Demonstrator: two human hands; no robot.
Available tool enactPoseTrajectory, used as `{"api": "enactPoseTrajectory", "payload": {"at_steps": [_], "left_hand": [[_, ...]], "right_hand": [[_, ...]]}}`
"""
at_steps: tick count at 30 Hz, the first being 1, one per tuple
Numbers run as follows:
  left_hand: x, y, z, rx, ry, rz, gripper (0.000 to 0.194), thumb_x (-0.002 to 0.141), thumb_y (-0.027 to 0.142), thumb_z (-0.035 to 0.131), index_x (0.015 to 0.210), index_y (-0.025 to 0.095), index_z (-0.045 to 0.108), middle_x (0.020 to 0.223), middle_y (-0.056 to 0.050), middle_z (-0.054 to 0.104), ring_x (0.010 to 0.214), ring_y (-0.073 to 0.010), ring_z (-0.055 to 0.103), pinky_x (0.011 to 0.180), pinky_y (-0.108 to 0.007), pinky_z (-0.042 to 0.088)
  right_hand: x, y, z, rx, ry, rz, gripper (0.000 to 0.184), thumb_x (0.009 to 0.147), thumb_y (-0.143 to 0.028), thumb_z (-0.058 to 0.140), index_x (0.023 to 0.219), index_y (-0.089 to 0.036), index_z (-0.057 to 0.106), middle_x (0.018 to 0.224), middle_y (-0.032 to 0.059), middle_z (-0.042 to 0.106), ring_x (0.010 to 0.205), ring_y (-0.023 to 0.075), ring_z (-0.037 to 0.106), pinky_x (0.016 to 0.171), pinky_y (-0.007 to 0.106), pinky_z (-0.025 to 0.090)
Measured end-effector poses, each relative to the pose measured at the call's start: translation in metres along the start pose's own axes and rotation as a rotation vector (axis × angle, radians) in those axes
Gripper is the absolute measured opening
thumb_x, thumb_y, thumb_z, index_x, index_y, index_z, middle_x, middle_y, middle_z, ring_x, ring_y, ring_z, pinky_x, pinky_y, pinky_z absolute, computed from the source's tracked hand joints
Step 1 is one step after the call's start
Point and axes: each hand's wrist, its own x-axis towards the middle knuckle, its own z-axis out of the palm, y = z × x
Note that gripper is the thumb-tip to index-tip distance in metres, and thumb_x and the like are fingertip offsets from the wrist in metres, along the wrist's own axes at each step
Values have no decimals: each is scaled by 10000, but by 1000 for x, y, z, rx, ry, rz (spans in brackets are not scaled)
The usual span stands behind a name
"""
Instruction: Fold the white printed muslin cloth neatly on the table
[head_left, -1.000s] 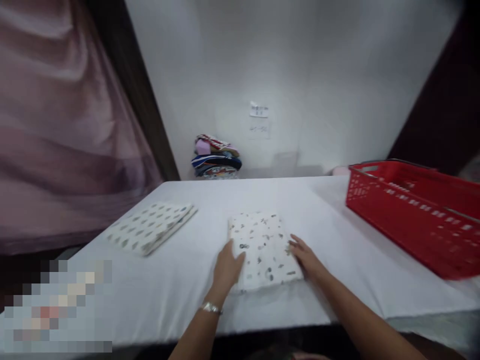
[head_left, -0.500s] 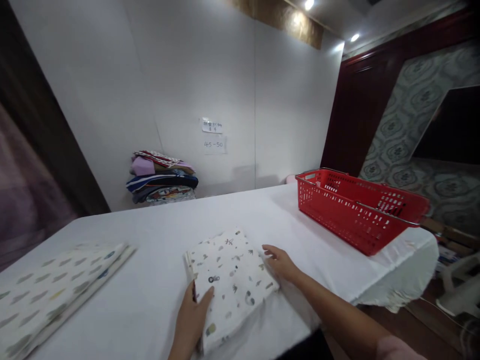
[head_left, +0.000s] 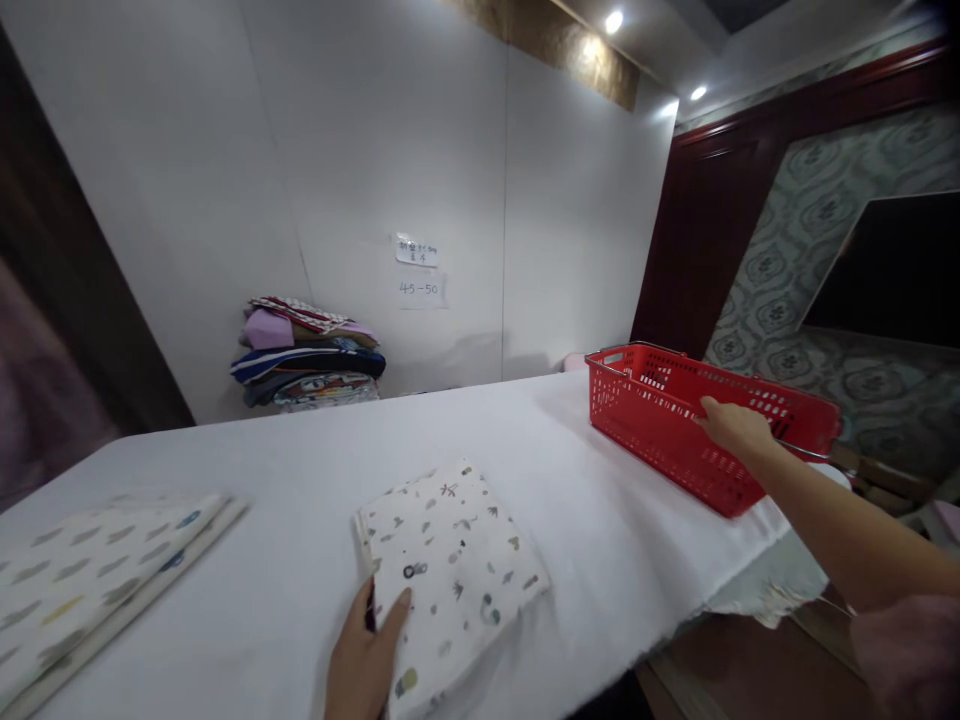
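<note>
A folded white cloth [head_left: 457,570] printed with small grey, green and beige figures lies on the table in front of me. My left hand [head_left: 364,645] grips its left edge, thumb on top and the fingers partly hidden at the side. To the right stands a red plastic basket [head_left: 652,445] with perforated walls and metal handles. My right hand [head_left: 739,430] is at the basket's near rim, its fingers curled over it and partly hidden.
Another folded cloth [head_left: 97,580] with grey cloud shapes lies at the table's left side. A stack of folded fabrics [head_left: 307,355] stands against the white wall beyond the table's far edge. The white-covered table [head_left: 315,460] has a hanging cover edge at the right.
My right hand has left the folded cloth's right side and moved right and away to the basket's rim. My left hand stays on the cloth. The view has shifted slightly.
</note>
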Motion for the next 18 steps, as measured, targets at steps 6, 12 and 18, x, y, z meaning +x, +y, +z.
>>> {"api": "enactPoseTrajectory", "payload": {"at_steps": [6,12,18], "left_hand": [[-2,-2,1,-90,-74,2,644,741,597,515,1291,265,470,1272,-5,602,1168,-233,562,973,-312,453],[-11,4,-1,-155,-54,48,611,752,536,540,1278,230,491,1254,-27,611,1163,-237,560,991,-315,439],[-21,14,-2,-303,-66,86,563,748,426,621,1248,185,529,1233,-73,618,1138,-248,567,999,-357,423]], "right_hand": [[19,-7,-7,73,-79,134,350,910,-313,460,1163,-78,519,1078,263,605,1005,315,587,710,356,353],[31,-23,-6,84,-104,174,404,933,-264,355,1264,-61,469,1103,272,597,1043,315,572,735,373,357],[28,-7,1,120,-68,191,438,931,-253,322,1306,-85,476,1100,310,589,1052,369,572,732,457,370]]}}
